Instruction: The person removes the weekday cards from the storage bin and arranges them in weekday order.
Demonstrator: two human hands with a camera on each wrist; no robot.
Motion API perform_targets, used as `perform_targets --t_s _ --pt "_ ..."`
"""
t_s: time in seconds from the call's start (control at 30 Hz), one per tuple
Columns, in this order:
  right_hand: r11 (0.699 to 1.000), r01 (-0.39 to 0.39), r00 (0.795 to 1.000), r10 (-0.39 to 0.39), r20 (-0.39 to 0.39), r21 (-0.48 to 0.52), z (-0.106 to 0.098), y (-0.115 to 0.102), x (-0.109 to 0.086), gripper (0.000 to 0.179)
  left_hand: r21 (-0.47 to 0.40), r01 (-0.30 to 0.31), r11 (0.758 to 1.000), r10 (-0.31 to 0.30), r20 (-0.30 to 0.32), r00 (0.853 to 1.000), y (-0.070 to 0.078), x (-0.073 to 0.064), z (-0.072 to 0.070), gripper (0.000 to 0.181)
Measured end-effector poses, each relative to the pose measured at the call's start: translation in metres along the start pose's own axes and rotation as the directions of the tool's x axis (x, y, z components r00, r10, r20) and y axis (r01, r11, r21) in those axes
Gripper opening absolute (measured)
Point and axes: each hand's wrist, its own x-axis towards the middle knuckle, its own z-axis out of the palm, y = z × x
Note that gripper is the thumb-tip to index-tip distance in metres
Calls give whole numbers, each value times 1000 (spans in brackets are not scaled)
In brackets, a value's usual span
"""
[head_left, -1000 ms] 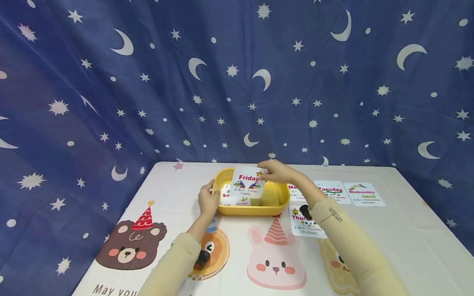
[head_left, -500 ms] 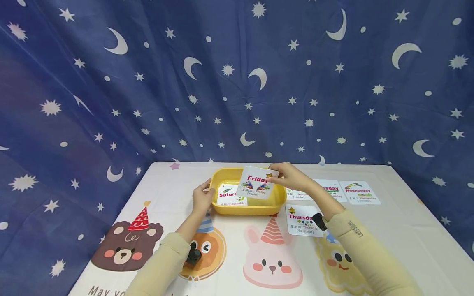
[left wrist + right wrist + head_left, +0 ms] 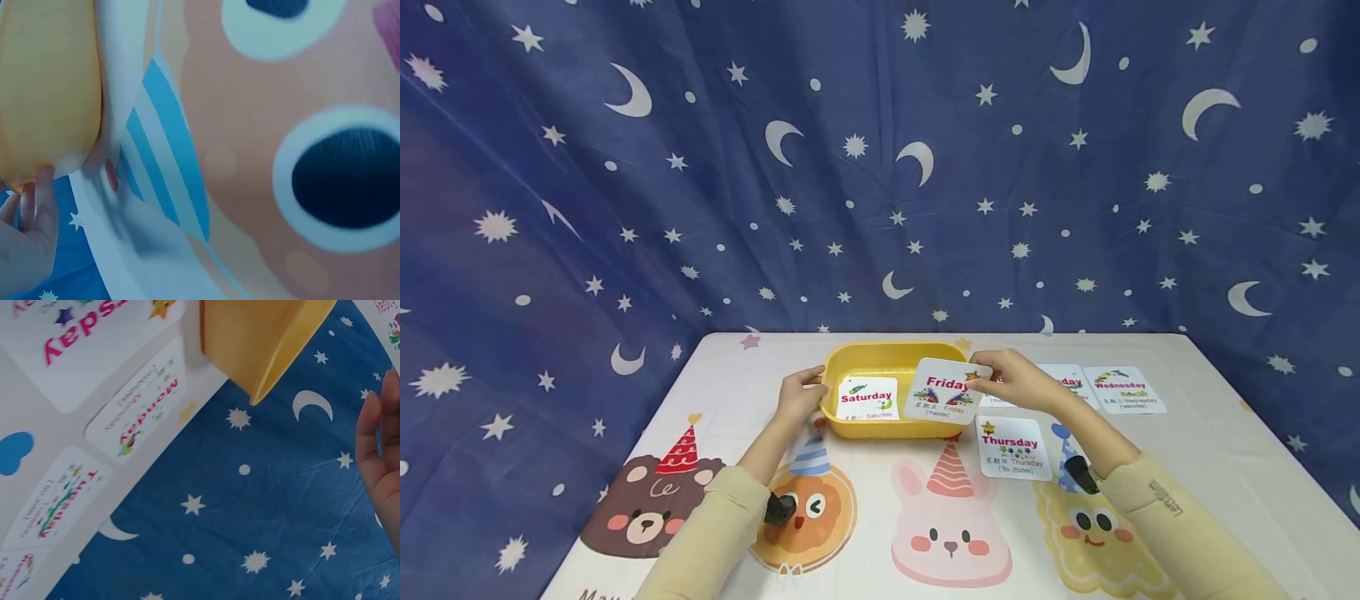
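Observation:
My right hand [image 3: 1021,382] pinches a white Friday card [image 3: 942,402] by its upper right corner. The card is raised and tilted, over the front right part of a yellow plastic bin [image 3: 880,430]. At the bin's left end my left hand [image 3: 796,397] grips the rim; in the left wrist view the fingers of that hand [image 3: 28,234] are at the end of the bin [image 3: 50,81]. A Saturday card [image 3: 867,408] lies inside the bin. In the right wrist view only part of the right hand [image 3: 384,450] and a corner of the Friday card [image 3: 386,322] show.
Right of the bin, the Monday card [image 3: 134,403], Tuesday card [image 3: 59,497] and Wednesday card [image 3: 1126,390] form a row. The Thursday card [image 3: 1013,450] lies in front of them. A cartoon-printed cloth [image 3: 951,533] covers the table; a blue star-and-moon curtain [image 3: 880,208] hangs behind.
My right hand has moved the Friday card rightward and a little down, uncovering the Saturday card in the bin. My left hand stays on the bin's left end.

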Motion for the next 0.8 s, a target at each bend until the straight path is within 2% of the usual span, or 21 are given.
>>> perform_targets --t_s 0.3,0.43,0.5,0.63,0.8 --pt "999 -39 999 39 -14 14 0 13 -22 15 104 -77 992 73 44 996 -8 4 -2 48" --pt "999 -48 999 48 -4 4 -5 18 -32 14 119 -89 989 82 59 995 -9 5 -1 48" --pt "998 -69 998 69 14 1 -8 19 -37 16 122 -85 989 80 45 996 -9 4 0 47" --pt "994 -111 993 110 51 3 -14 22 -46 24 157 -71 985 76 -26 997 -9 2 3 45" --pt "991 -136 990 136 34 -1 -23 29 -55 21 212 -61 975 81 -88 993 -3 -1 4 42"
